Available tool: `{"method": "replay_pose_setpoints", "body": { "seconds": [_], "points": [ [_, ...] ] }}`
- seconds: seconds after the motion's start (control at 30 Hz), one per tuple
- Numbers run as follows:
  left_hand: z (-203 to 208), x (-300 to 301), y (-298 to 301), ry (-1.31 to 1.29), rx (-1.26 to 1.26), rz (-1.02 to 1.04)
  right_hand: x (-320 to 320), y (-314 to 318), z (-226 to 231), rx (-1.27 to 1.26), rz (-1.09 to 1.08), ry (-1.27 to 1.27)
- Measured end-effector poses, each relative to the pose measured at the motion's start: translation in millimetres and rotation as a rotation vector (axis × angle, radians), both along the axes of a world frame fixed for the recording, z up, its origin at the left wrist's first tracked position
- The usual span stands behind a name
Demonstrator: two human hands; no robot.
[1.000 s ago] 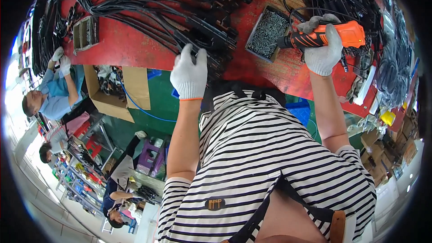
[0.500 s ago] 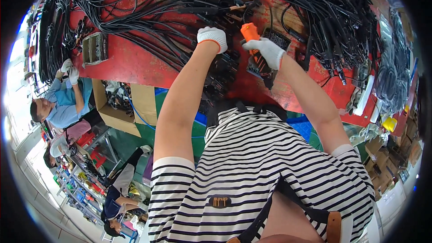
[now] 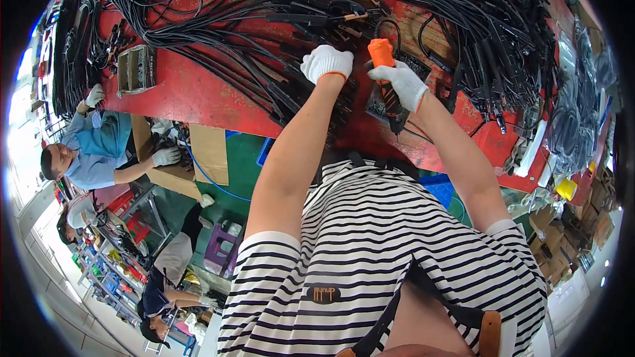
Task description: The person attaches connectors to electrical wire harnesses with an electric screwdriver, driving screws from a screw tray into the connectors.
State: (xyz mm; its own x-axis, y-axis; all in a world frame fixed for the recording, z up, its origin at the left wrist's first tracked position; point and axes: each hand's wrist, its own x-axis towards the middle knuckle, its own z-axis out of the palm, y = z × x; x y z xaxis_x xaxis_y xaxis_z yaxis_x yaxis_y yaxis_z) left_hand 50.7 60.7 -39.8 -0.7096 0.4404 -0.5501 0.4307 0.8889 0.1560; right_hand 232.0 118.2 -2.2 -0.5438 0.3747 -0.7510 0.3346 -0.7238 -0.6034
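Observation:
My left hand [image 3: 328, 64], in a white knit glove, is closed over the pile of black cable ends [image 3: 291, 89]. Its fingers point away from me, and whatever lies in them is hidden. My right hand [image 3: 405, 84], gloved likewise, is wrapped round an orange and black electric screwdriver [image 3: 382, 54]. The tool's bit points down toward my body, near the table's front edge. Beneath and beside it sits a tray of small metal parts [image 3: 415, 66], partly covered by my hand. Black clamps with copper-coloured jaws [image 3: 354, 17] lie just beyond my hands.
Black cables [image 3: 198, 33] in thick bundles cover the far side of the red table [image 3: 192, 92]. More black clamps [image 3: 493, 59] are heaped at the right. A small parts box [image 3: 137, 69] stands left. A co-worker in blue [image 3: 99, 155] reaches into a cardboard box [image 3: 210, 152].
My left hand has shifted right and slightly nearer to me. The screwdriver in my right hand has moved a little right and stands more upright. The co-worker's one hand has gone to the cardboard box.

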Motion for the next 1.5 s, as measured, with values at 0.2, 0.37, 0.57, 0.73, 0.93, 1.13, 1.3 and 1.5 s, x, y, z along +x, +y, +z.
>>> {"method": "replay_pose_setpoints", "body": {
  "seconds": [0.2,0.37,0.57,0.73,0.93,1.13,1.3,1.5],
  "points": [
    [65.0,-16.2,-11.2,-0.413,0.642,0.482,22.0,1.9,20.3,-0.096,-0.055,0.084],
    [68.5,-12.9,-43.8,-0.880,1.152,1.062,16.3,-3.4,48.0,-0.415,-0.141,0.423],
    [46.6,1.0,-90.9,-1.258,1.354,1.407,-17.0,-23.6,62.5,-0.408,-0.210,0.439],
    [48.9,1.6,-94.6,-1.261,1.326,1.313,-40.7,-33.6,79.3,-0.235,-0.241,0.366],
    [53.7,-14.7,-86.2,-1.305,1.268,1.189,-68.6,-23.4,91.1,-0.117,-0.245,0.224],
    [30.8,-62.0,-69.5,-1.499,1.104,1.223,-82.1,-16.4,101.1,-0.027,-0.230,0.130],
    [21.9,-78.7,-44.2,-1.499,1.098,1.223,-84.7,-13.3,103.8,0.052,-0.195,0.119],
    [21.1,-109.0,-42.2,-1.329,1.081,1.367,-87.6,-23.3,112.3,0.364,0.020,0.077]
  ]
}}
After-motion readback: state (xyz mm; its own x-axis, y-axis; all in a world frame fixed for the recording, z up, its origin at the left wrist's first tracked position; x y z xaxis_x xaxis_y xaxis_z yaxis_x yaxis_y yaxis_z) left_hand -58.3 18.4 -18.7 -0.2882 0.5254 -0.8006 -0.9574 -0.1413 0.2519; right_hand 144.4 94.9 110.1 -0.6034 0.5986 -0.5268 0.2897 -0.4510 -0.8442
